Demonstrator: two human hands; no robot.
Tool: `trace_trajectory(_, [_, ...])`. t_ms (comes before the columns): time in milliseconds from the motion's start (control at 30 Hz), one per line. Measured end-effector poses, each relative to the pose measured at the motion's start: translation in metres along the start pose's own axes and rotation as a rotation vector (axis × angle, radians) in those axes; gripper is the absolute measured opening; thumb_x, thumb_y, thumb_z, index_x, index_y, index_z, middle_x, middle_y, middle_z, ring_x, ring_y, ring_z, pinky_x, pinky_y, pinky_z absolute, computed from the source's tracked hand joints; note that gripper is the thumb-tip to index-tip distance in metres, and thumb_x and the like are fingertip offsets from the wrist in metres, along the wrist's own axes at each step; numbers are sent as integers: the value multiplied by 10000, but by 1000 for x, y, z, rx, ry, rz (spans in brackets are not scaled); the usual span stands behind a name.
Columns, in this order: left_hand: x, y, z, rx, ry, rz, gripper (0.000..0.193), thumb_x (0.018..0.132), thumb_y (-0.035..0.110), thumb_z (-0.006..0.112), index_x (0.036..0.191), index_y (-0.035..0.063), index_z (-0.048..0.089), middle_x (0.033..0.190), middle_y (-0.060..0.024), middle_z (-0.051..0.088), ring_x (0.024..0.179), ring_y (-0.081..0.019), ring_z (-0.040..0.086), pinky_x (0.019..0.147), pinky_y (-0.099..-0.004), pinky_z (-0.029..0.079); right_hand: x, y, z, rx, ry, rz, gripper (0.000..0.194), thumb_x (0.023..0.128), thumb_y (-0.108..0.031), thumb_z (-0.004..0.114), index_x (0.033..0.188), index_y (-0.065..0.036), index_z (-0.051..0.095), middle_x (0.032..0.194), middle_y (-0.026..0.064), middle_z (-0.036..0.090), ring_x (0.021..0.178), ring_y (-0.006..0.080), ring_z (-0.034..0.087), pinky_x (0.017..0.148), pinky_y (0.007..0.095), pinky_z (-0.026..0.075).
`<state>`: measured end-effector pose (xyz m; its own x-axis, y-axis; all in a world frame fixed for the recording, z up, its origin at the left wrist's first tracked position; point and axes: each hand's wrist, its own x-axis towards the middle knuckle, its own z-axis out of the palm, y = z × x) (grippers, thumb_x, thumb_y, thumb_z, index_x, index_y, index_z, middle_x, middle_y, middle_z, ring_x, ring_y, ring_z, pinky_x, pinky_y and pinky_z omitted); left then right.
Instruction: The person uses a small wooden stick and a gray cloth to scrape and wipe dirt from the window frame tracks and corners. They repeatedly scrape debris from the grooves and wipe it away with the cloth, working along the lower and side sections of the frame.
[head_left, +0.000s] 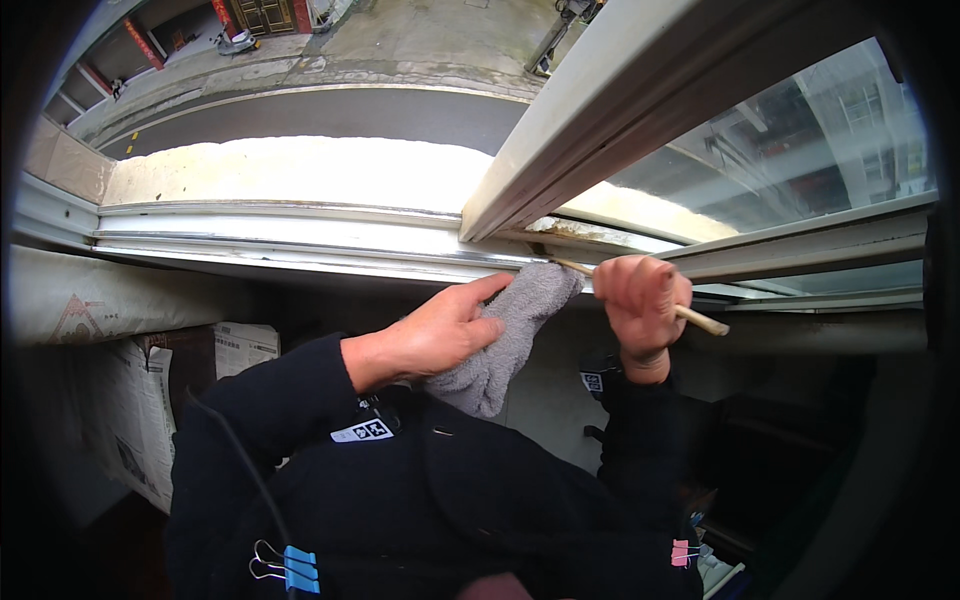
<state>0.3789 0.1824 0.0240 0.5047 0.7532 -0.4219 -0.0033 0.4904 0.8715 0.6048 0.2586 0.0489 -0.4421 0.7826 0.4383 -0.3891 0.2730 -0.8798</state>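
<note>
My left hand (435, 326) grips a grey terry cloth (517, 330), which hangs in folds below the sill. Between the fingers and the cloth shows a bit of something dark, too small to tell. My right hand (641, 300) is closed around a thin wooden stick (701, 319). The stick's far end points left into the white sliding-window track (337, 244), beside the cloth's upper end. Where its tip sits, dark dirt (536, 247) lies in the track at the foot of the sash frame (592, 120).
Glass panes (787, 142) stand at the right. Beyond the open left part lie a pale outer ledge (300, 172) and a street (322, 112) well below. Newspaper sheets (135, 412) hang at left. A blue binder clip (300, 568) and a cable (244, 457) are on my clothing.
</note>
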Motion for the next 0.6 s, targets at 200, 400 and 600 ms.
trace_trajectory(200, [10, -13, 8, -376, 34, 92, 546, 984, 39, 466, 1489, -42, 273, 1243, -152, 601, 1077, -172, 617, 943, -306, 490, -7, -44, -13, 197, 5, -135, 562, 1053, -453, 298, 599, -126, 349, 530, -5, 316, 452, 162, 252, 475, 322, 273])
trace_trajectory(400, [13, -16, 5, -469, 166, 134, 574, 970, 45, 467, 1492, -52, 248, 1276, -179, 571, 1104, -199, 605, 949, -315, 493, -11, -14, -2, 211, 36, -129, 545, 1038, -429, 378, 606, -98, 354, 519, 14, 311, 445, 161, 258, 460, 319, 261])
trace_trajectory(600, [10, -8, 4, -550, 328, 88, 568, 949, 48, 488, 1465, -69, 283, 1197, -168, 576, 1027, -179, 611, 884, -280, 505, 4, 31, 25, 163, 29, -161, 534, 1042, -345, 421, 592, -77, 317, 511, 38, 333, 431, 168, 288, 440, 325, 277])
